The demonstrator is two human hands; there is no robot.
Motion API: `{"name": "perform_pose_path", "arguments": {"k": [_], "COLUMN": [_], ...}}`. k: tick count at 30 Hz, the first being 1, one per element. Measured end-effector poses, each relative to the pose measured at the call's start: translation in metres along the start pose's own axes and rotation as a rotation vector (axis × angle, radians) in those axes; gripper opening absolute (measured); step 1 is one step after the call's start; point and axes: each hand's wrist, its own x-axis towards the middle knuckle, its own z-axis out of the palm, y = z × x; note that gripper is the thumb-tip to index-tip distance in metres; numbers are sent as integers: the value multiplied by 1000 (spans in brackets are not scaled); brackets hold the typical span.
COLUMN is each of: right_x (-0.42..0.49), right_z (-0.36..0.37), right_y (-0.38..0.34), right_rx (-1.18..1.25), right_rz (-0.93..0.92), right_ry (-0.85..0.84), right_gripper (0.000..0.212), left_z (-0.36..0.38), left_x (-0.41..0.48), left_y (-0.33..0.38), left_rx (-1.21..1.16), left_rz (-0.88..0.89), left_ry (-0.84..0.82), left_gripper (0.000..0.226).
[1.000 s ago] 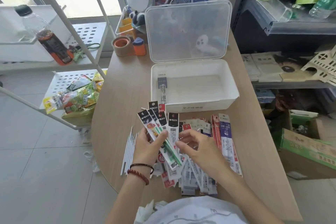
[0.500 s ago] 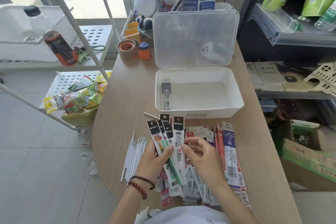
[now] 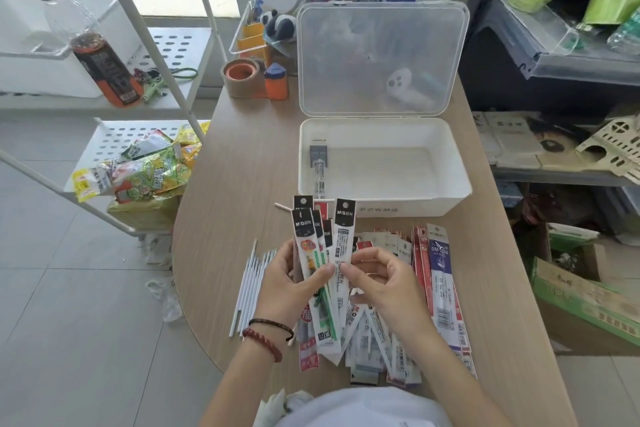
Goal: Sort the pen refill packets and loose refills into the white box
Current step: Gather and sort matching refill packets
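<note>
Seemingly from above, the head view looks down on a wooden table [image 3: 242, 184] where the left hand [image 3: 289, 288] grips a fan of refill packets [image 3: 306, 250] held upright, its thumb curled across their fronts and the fingers hidden behind them. The right hand [image 3: 382, 288] meets the fan at its right side, thumb and forefinger pinching the edge of the white packet [image 3: 343, 239] that stands frontmost there; its other fingers curl loosely underneath. How many packets the fan holds cannot be told, since they overlap and only their black header tabs show apart. Under both hands lies a heap of packets [image 3: 377, 340], largely covered by the wrists and the fan, with its near end cut by the person's pale clothing. A purple packet [image 3: 439, 274] lies at the heap's right side. Loose refills [image 3: 251, 288], thin and white, lie in a row on the table just left of the left hand. Beyond the fan stands the white box [image 3: 453, 191], open, with a single packet [image 3: 319, 166] lying against its left wall; the print on the box front is too blurred to read. Its cloudy lid [image 3: 381, 59] stands upright, and shapes behind it are only dimly visible. A tape roll [image 3: 240, 76] sits left of the lid.
</note>
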Motion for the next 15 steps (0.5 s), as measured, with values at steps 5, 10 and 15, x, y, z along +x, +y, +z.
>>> {"name": "perform_pose_path", "arguments": {"k": [5,10,15], "right_x": [3,7,19], "right_z": [1,1,3], "right_y": [-1,-3,-19], "right_rx": [-9,-46,-78], "right_rz": [-3,-21,-102], "right_ry": [-13,-7,3], "right_gripper": [12,15,18], "left_z": [-5,-11,-16], "left_x": [1,0,8], "left_y": [2,2,9], "left_rx": [6,87,133], "left_rz": [-68,-14,72], "left_ry": [-124,-108,-28], "left_gripper": [26,17,13]}}
